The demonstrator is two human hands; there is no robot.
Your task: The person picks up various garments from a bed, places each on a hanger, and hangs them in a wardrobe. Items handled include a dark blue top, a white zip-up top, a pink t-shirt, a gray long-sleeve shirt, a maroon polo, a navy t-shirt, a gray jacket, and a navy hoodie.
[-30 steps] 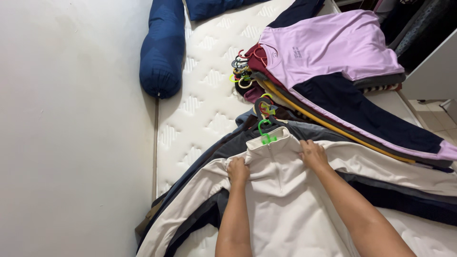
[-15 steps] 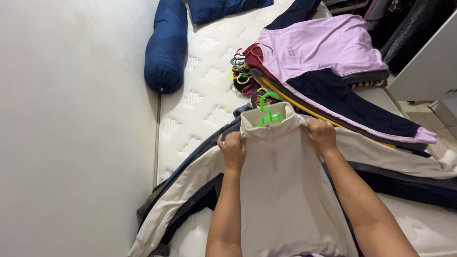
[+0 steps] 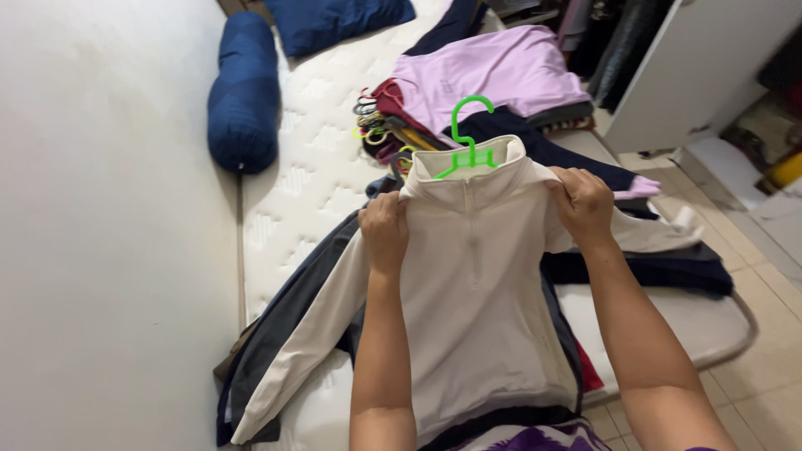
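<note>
Left hand (image 3: 384,230): fingers closed, pinching the left shoulder of the cream zip-neck top (image 3: 476,309). Right hand (image 3: 585,205): likewise closed, gripping the right shoulder. The top hangs between them, held up over the mattress (image 3: 309,192), collar at 12 o'clock from the hands, one sleeve trailing toward 7 o'clock across dark garments (image 3: 284,326).

A green plastic hanger (image 3: 464,138) sits in the collar, hook standing up at 12 o'clock. Beyond it, toward 12–1 o'clock, a lilac top (image 3: 493,75) lies on a pile of hangered clothes, with a cluster of hanger hooks (image 3: 372,125) at 11 o'clock. A navy bolster (image 3: 244,92) lies at 10 o'clock against the white wall (image 3: 100,209); a navy pillow (image 3: 334,21) lies past it. White wardrobe panel (image 3: 702,67) at 2 o'clock.

Risks, as judged: hanger arms may slip out of the shoulders if either pinch loosens or the top tilts; the trailing sleeve could drag the garments beneath it; the zip could catch the hanger neck.

Packages/labels: none legible. A small mark on the lilac top's chest is too small to read; a yellow object (image 3: 785,171) at 3 o'clock on the floor is unclear.
</note>
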